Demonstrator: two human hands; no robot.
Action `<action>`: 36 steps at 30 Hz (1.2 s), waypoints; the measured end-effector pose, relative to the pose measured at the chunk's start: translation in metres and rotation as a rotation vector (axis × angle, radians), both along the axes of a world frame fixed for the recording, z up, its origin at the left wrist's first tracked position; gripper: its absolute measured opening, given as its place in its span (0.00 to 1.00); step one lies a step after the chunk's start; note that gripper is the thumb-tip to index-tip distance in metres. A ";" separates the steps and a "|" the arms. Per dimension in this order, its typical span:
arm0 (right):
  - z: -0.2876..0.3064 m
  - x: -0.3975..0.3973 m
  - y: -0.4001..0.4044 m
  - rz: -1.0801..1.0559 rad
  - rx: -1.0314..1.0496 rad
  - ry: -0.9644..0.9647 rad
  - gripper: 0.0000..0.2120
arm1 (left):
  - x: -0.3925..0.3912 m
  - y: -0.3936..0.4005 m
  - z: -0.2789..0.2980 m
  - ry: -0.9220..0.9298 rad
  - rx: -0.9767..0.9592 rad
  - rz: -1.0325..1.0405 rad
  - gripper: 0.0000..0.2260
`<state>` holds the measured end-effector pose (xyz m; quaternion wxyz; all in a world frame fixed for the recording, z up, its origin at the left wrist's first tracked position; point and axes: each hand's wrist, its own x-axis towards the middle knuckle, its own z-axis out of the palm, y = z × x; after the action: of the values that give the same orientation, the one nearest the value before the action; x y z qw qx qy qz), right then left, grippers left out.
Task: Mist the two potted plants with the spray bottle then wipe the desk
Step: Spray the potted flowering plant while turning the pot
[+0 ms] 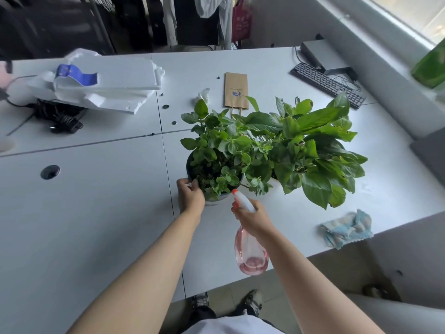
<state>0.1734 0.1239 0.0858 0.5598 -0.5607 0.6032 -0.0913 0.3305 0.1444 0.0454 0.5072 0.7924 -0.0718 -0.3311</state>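
Two potted plants stand side by side on the white desk (96, 213). The small-leaved plant (216, 150) grows in a dark-rimmed pot, and my left hand (191, 195) grips that pot's near left rim. To its right spreads the large-leaved plant (313, 150), its pot hidden by foliage. My right hand (252, 216) holds the pink spray bottle (250, 254) by its neck. The bottle's white and orange nozzle points at the small-leaved plant, close to its front leaves. A blue and white cloth (346, 229) lies crumpled near the desk's right front edge.
A brown paper bag (236, 90) and a crumpled tissue (202, 95) lie behind the plants. White foam packing (108, 80) and black cables (60, 116) sit at the back left. A black keyboard (327, 84) lies at the back right. My feet show below the desk edge.
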 end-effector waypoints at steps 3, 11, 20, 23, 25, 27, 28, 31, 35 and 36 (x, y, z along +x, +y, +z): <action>-0.001 0.007 -0.002 0.011 0.001 0.017 0.04 | 0.000 0.000 -0.001 0.014 0.006 0.006 0.07; -0.002 0.009 -0.003 0.021 -0.031 0.052 0.06 | 0.001 -0.001 0.000 0.016 0.028 0.008 0.07; -0.001 0.009 -0.002 0.073 -0.069 0.086 0.02 | 0.002 -0.002 -0.002 -0.009 0.057 -0.006 0.07; -0.002 0.011 -0.003 0.087 -0.095 0.096 0.08 | 0.002 -0.003 -0.003 -0.011 0.059 -0.002 0.07; -0.003 0.011 -0.003 0.078 -0.107 0.105 0.06 | 0.001 -0.004 -0.003 -0.012 0.066 -0.004 0.07; -0.004 0.011 -0.004 0.071 -0.119 0.119 0.06 | 0.001 -0.003 -0.003 -0.015 0.076 -0.004 0.07; -0.005 0.010 -0.004 0.071 -0.123 0.123 0.07 | 0.001 -0.003 -0.003 -0.016 0.080 -0.004 0.08; -0.005 0.009 -0.004 0.062 -0.121 0.136 0.09 | 0.001 -0.003 -0.002 -0.015 0.083 -0.007 0.08; -0.006 0.007 -0.004 0.063 -0.119 0.125 0.09 | 0.000 -0.003 -0.002 -0.023 0.085 -0.004 0.07; -0.007 0.007 -0.004 0.069 -0.113 0.123 0.08 | 0.000 -0.003 -0.002 -0.024 0.085 -0.001 0.07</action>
<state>0.1807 0.1201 0.0791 0.4921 -0.6165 0.6105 -0.0715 0.3309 0.1416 0.0431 0.4720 0.8172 -0.0638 -0.3246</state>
